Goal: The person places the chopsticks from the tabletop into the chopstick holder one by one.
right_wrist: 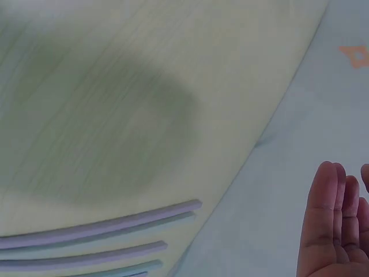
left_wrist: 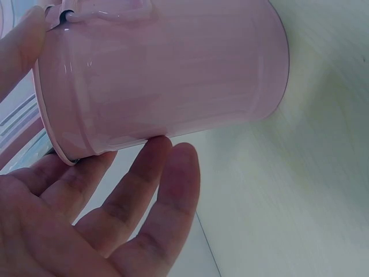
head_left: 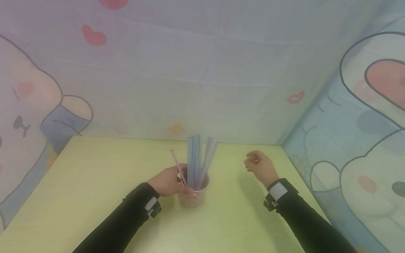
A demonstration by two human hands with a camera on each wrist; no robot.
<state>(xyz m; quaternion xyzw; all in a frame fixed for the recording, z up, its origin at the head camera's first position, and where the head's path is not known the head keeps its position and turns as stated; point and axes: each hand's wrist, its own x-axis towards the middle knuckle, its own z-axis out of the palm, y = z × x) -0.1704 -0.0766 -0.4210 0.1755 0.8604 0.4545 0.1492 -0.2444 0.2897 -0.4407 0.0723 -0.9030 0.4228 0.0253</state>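
A small pink metal bucket [head_left: 191, 201] stands on the table, holding several long blue and pale purple straws [head_left: 196, 154]. One pink straw [head_left: 177, 163] leans out to the left. My left hand [head_left: 167, 181] grips the bucket by its rim, thumb over the near side and fingers round the left side. In the left wrist view, fingertips touch the wall of the bucket [left_wrist: 173, 75], and a wire handle shows at its top left. My right hand [head_left: 260, 168] hovers right of the bucket, loosely bent and holding nothing. Straw ends [right_wrist: 115, 228] show in the right wrist view.
The pale yellow table [head_left: 110, 165] ends at a fabric backdrop [head_left: 196, 105] just behind the bucket. Another printed cloth [head_left: 335, 154] stands along the right side. The right hand casts a shadow on the tabletop.
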